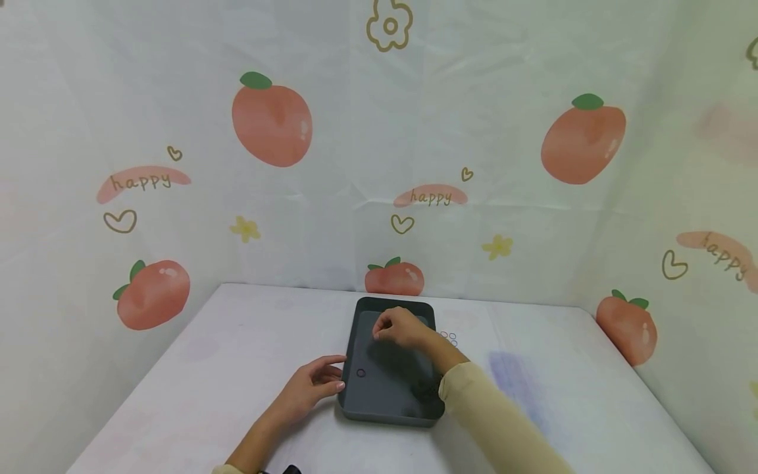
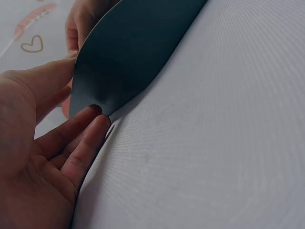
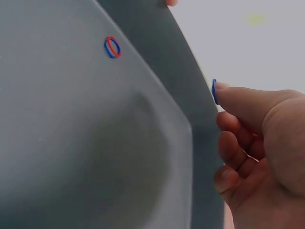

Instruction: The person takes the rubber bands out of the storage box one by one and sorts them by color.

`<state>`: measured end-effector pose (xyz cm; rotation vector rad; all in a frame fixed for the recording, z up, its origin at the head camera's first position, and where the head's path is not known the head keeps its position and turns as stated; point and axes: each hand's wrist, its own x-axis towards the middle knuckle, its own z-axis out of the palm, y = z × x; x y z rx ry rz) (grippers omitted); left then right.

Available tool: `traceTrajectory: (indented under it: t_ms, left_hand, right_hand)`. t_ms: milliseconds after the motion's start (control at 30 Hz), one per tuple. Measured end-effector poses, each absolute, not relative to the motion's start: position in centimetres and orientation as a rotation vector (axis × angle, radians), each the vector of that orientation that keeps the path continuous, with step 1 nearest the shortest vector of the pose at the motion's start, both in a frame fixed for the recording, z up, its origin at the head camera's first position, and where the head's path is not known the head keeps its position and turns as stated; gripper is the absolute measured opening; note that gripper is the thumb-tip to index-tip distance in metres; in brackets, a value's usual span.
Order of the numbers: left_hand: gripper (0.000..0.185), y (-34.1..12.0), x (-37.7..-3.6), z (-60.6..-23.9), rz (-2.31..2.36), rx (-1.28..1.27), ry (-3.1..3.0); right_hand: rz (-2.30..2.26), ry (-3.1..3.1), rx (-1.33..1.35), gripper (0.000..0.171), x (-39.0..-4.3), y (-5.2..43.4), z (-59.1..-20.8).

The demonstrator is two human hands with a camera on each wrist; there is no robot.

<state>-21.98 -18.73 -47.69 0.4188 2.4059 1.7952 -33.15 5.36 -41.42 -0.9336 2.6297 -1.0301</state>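
A dark grey rectangular tray [image 1: 385, 401] lies on the table in the head view. My left hand [image 1: 304, 392] is at its left side, fingertips touching the outer wall [image 2: 128, 52] and thumb up by the rim in the left wrist view. Over the far part of the tray, my right hand [image 1: 403, 327] pinches a small blue ring [image 3: 214, 92] between thumb and forefinger. A blue ring [image 3: 106, 49] and a red ring [image 3: 114, 46] lie overlapping on the tray floor, near the left wall.
Several small rings [image 1: 453, 336] lie on the white tablecloth just right of the tray, partly hidden by the right forearm. A white curtain [image 1: 331, 250] printed with fruit and "happy" stands behind the table and along its sides.
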Motion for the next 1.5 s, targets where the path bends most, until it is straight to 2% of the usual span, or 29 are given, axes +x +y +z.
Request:
traceTrajectory:
  t_ms: [400,600,1233,1500]
  left_hand:
    - [0.052,-18.8,-21.9,-47.8,1.801,0.442,2.403]
    - [0.052,-18.8,-22.1,-48.0,1.828,0.447,2.378]
    - [0.052,-18.8,-22.1,-48.1,1.817,0.450,2.398]
    - [0.052,-18.7,-22.0,-48.0,1.812,0.449,2.408]
  right_hand:
    - [-1.048,2.719,-0.976,0.008,-32.5,8.1,-40.0]
    - [-1.129,2.737,-0.911,0.008,-31.8,10.2,-39.8]
    - [-1.316,2.891,-0.493,0.006,-30.4,16.5,-43.5]
    - [-1.127,3.054,-0.440,0.012,-29.8,17.9,-45.5]
